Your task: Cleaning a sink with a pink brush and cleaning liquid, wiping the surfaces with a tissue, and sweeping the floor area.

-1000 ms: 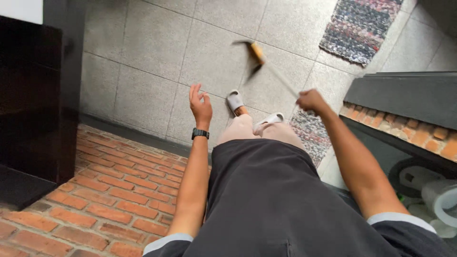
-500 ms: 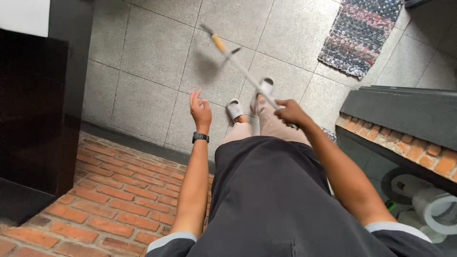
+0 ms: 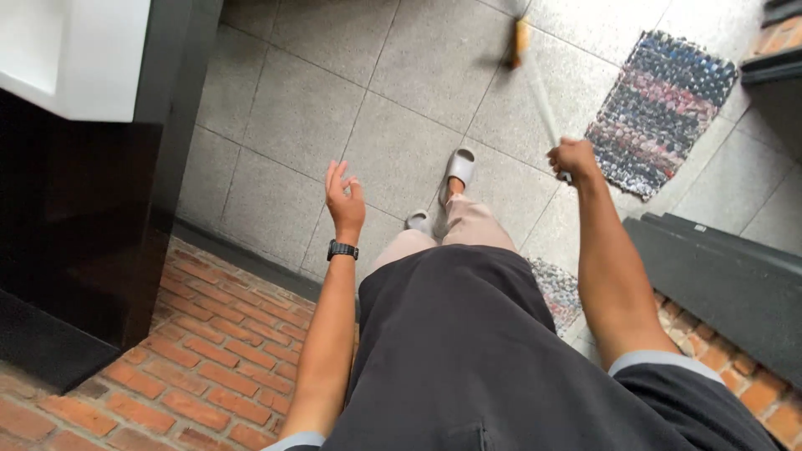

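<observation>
My right hand [image 3: 572, 159] grips the end of a thin pale stick [image 3: 541, 92] that runs up and away to a blurred orange-yellow end near the top edge, over the grey tiled floor [image 3: 309, 108]. It looks like a broom or duster handle; the head is blurred. My left hand [image 3: 344, 200] hangs free with fingers apart and a black watch [image 3: 342, 250] on the wrist. Below I see my dark shirt, light trousers and two grey slippers [image 3: 459, 167], one foot ahead of the other.
A woven multicoloured mat [image 3: 660, 108] lies at the right on the tiles. A red brick strip [image 3: 192, 367] runs along the lower left beside a dark cabinet [image 3: 75, 225] with a white top. A dark ledge with brick edging [image 3: 718, 284] stands at the right.
My right hand has swung the stick from pointing left to pointing up and right, near the mat. My feet have stepped forward and the view has shifted; the left hand stays open.
</observation>
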